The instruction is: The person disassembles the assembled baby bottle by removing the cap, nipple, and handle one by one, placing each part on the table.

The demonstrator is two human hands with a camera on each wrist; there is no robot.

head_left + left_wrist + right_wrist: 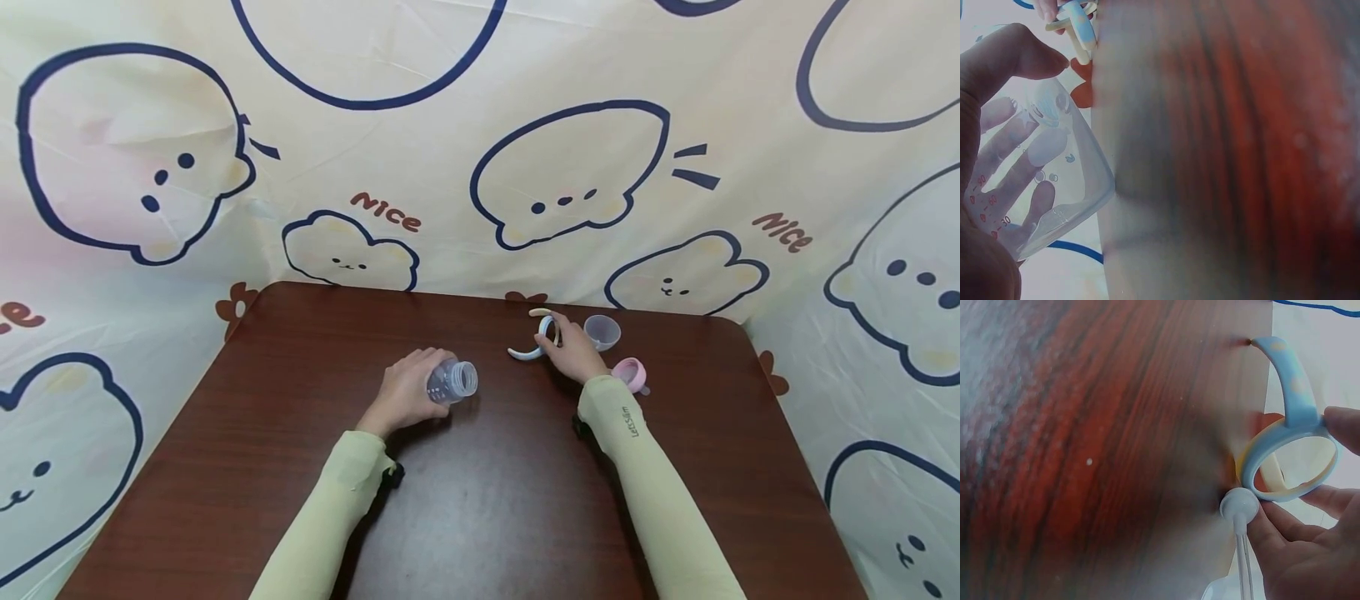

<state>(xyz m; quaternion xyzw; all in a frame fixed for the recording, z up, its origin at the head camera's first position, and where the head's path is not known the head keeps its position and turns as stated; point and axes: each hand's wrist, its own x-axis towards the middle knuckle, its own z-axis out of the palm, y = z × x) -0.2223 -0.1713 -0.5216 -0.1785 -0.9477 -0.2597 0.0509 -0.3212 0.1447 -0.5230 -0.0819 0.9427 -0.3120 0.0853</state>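
My left hand (pixel 417 382) grips a clear plastic bottle (pixel 452 382) lying on its side on the dark wooden table (pixel 480 492), its open threaded mouth pointing right. In the left wrist view the bottle (pixel 1054 181) shows red measuring marks, with my thumb over it and my fingers (pixel 1019 165) seen through its wall. My right hand (pixel 562 335) pinches a light blue ring with curved handles (pixel 542 340) near the table's far edge. The right wrist view shows the ring (pixel 1291 459) held between my fingers (pixel 1341 425), with a white round-tipped tube (pixel 1239 505) just below it.
A clear dome cap (pixel 602 331) sits right of my right hand. A pink piece (pixel 630 373) lies beside my right wrist. A cream cartoon-print cloth (pixel 480 167) surrounds the table on the back and both sides.
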